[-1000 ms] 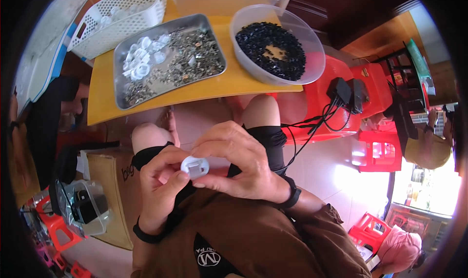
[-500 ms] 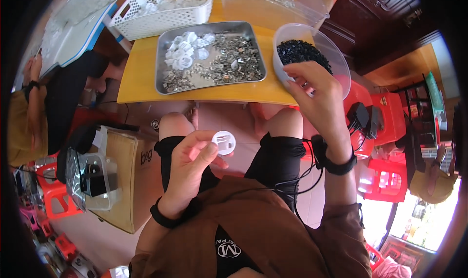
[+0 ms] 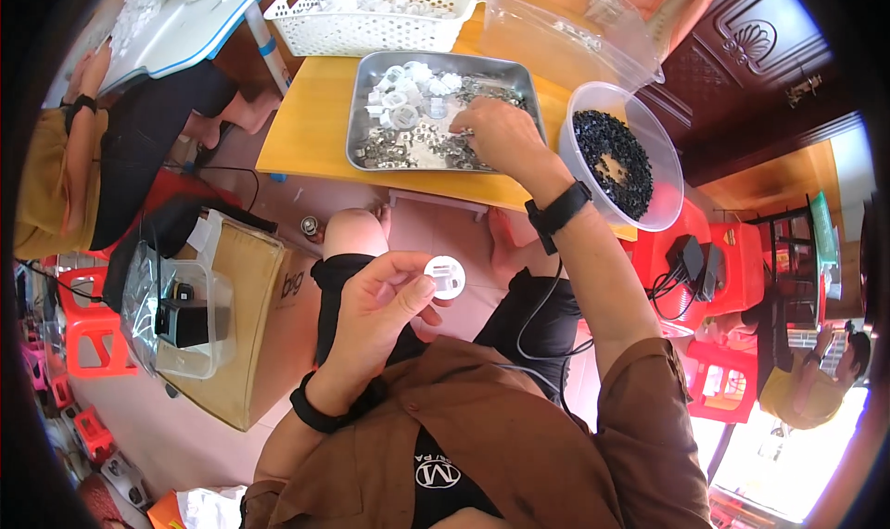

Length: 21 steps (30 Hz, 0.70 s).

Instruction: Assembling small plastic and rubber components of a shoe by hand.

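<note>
My left hand (image 3: pixel 380 297) holds a round white plastic piece (image 3: pixel 446 277) by its edge above my lap, between thumb and fingers. Slots and a raised, partly clear block show on its face. Over a metal tray (image 3: pixel 367 158) on the yellow table, my right hand (image 3: pixel 501 135) dips its fingers, drawn together, among small metal parts (image 3: pixel 385 147). Whatever lies between those fingertips is hidden. Several more round white plastic pieces (image 3: pixel 404 116) are heaped in the tray's left part.
A clear round tub (image 3: pixel 675 177) of small black parts (image 3: pixel 607 149) stands right of the tray. Behind are a white perforated basket (image 3: pixel 371 38) and a clear plastic bin (image 3: pixel 556 28). A cardboard box (image 3: pixel 222 334) is at my left; red stools (image 3: pixel 667 279) are right. Another person (image 3: pixel 65 177) sits far left.
My right hand has moved left from the tub of black parts into the metal tray. My left hand still holds the white piece. The view has shifted a little.
</note>
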Motion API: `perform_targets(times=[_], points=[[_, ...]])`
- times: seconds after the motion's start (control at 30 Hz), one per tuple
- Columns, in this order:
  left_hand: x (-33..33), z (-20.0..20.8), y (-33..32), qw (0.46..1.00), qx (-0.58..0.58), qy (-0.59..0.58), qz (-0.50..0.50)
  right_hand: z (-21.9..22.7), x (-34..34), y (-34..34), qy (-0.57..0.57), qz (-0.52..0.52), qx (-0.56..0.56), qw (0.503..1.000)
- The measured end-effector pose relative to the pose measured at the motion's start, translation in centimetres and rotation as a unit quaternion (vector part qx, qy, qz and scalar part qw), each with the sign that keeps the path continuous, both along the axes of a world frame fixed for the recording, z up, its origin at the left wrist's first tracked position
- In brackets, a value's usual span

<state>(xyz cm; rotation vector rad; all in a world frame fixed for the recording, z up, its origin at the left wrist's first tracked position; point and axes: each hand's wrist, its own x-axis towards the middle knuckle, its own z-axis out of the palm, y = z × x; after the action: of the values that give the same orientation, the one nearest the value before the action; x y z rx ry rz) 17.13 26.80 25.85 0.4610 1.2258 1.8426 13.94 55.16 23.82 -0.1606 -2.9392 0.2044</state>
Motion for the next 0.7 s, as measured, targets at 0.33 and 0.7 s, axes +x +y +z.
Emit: perform_targets(times=[0.33,0.7], points=[[-1.1,-0.3,0.3,1.0,0.006,-0.01,0.011,1.4,1.3,0.9,0.073,-0.058,-0.154,0.984],[-0.9,0.1,0.8,0.997,0.042,-0.007,0.061,4.5,5.2,-3.3,0.099,-0.046,-0.474,0.874]])
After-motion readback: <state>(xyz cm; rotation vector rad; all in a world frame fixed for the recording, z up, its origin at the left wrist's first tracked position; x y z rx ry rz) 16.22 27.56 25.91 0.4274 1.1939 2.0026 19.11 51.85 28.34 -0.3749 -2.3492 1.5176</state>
